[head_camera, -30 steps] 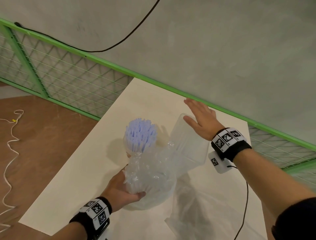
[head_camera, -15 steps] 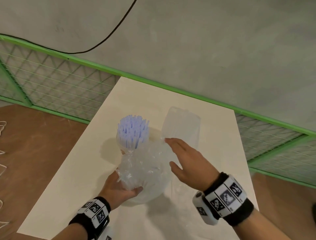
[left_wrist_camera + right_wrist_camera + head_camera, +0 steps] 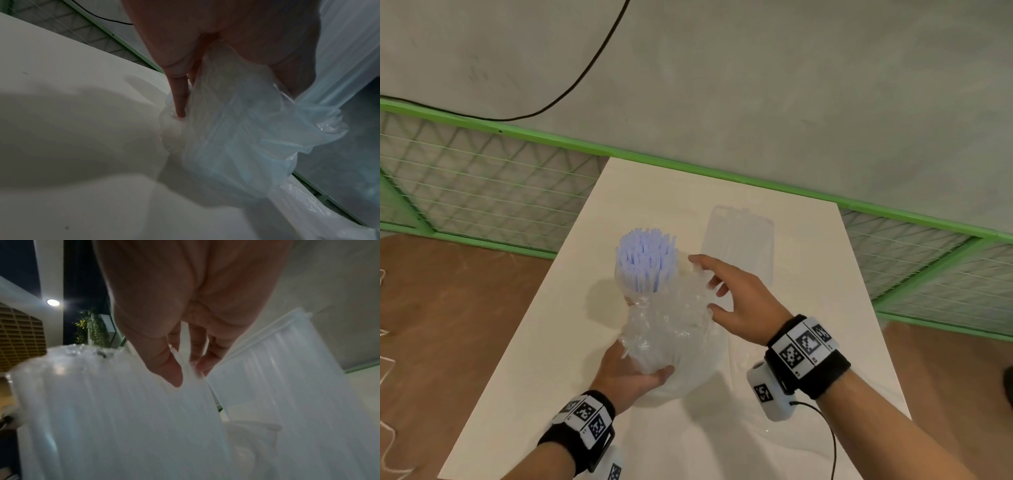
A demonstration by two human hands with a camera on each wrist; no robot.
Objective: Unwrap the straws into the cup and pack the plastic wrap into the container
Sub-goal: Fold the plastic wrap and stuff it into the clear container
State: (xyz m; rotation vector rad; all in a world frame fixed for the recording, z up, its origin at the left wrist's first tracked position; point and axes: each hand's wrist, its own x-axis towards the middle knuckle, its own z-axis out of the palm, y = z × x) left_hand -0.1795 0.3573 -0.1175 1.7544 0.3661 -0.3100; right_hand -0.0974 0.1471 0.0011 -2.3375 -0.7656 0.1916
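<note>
Straws [image 3: 645, 262] are already standing in the cup [image 3: 627, 291], a pale-blue bunch poking up out of it, so the unwrap half looks done and you're on the wrap now. Your left hand [image 3: 628, 375] is just on the near side of the cup, fingers and thumb curled round the bottom of the crumpled plastic wrap [image 3: 671, 329], holding the wad up off the table [image 3: 544, 359] (left wrist cam confirms it: film bunched in the palm, one finger poking into the folds). Your right hand [image 3: 736, 305] is on the wad's upper edge, right beside the cup; right wrist cam shows thumb and fingertips [image 3: 171, 369] pinching a thin strip of film, so that's a pinch grip, not an idle hover. The container [image 3: 739, 246] is clear w/ ribbed walls, sitting beyond your right hand and to the right of the cup, nothing in it that I can see. More loose film [image 3: 722, 442] lies on the table nearer you than the cup, well short of the container. My read: you're gathering and compressing the wrap. Next move calls for squeezing it small w/ both hands, carrying it past the cup to the container's mouth w/o clipping the straws, then stuffing it in. After that, the loose sheet near you needs the same.
</note>
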